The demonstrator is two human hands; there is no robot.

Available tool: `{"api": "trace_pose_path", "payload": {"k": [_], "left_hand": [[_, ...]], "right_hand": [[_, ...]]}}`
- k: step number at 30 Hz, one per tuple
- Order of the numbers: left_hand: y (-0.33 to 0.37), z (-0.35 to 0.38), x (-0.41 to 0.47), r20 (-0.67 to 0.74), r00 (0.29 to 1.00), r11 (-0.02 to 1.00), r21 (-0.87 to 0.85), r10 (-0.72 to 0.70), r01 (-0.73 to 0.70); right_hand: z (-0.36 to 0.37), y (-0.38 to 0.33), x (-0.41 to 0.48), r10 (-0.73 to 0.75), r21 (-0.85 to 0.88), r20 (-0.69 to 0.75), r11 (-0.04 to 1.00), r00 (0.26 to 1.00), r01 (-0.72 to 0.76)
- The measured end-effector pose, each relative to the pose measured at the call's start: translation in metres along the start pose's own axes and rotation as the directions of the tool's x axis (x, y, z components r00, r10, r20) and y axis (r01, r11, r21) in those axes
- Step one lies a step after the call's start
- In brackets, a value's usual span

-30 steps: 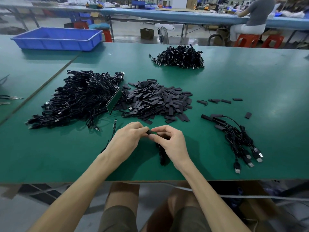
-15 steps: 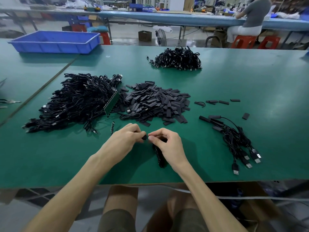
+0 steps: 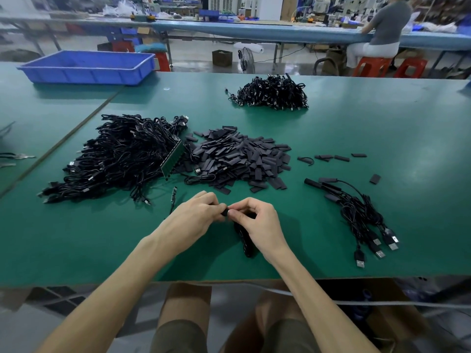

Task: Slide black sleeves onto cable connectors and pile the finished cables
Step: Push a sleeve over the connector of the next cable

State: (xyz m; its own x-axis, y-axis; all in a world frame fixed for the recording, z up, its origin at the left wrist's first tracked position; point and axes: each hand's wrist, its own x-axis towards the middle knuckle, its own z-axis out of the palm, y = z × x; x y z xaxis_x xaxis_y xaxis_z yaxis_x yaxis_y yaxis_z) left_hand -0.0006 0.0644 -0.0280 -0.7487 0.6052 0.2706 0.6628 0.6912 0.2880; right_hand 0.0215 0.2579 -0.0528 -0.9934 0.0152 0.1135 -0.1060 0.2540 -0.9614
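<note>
My left hand point(image 3: 196, 215) and my right hand point(image 3: 257, 220) meet fingertip to fingertip over the green table point(image 3: 382, 138). Between them they pinch a black sleeve point(image 3: 224, 212) on the end of a black cable point(image 3: 246, 240) whose coil hangs under my right palm. A heap of loose black sleeves point(image 3: 237, 156) lies just beyond my hands. A big tangle of black cables point(image 3: 119, 156) sits to the left of it. A small bunch of sleeved cables point(image 3: 356, 212) with USB plugs lies to the right.
Another cable pile point(image 3: 272, 94) sits farther back. A few stray sleeves point(image 3: 331, 157) lie right of the heap. A blue bin point(image 3: 89, 67) stands at the back left. A small green board point(image 3: 174, 156) leans on the cable tangle. A person sits at the far bench point(image 3: 382, 29).
My fingertips have drawn closer together on the sleeve and cable end. The hands stay in the same spot on the table.
</note>
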Motion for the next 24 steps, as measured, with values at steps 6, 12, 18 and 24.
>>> {"api": "trace_pose_path", "payload": {"k": [6, 12, 18, 24], "left_hand": [[0.0019, 0.0020, 0.0030, -0.007, 0.999, 0.997, -0.056, -0.051, 0.051], [-0.0017, -0.0027, 0.0031, 0.038, 0.997, 0.994, -0.086, -0.070, 0.073], [-0.0061, -0.0056, 0.0032, -0.017, 0.987, 0.984, -0.086, -0.158, 0.155], [-0.0062, -0.0022, 0.0001, 0.003, 0.987, 0.982, -0.097, -0.163, 0.163]], "right_hand": [[0.0009, -0.0015, 0.0000, 0.011, 0.014, -0.014, 1.000, 1.000, -0.011], [0.0028, -0.0042, -0.0005, 0.022, 0.021, 0.011, 1.000, 1.000, -0.022], [0.0056, -0.0057, -0.0015, 0.002, -0.067, 0.069, 0.998, 0.998, 0.003], [0.0056, -0.0020, -0.0009, -0.033, -0.149, 0.036, 0.988, 0.999, 0.038]]}}
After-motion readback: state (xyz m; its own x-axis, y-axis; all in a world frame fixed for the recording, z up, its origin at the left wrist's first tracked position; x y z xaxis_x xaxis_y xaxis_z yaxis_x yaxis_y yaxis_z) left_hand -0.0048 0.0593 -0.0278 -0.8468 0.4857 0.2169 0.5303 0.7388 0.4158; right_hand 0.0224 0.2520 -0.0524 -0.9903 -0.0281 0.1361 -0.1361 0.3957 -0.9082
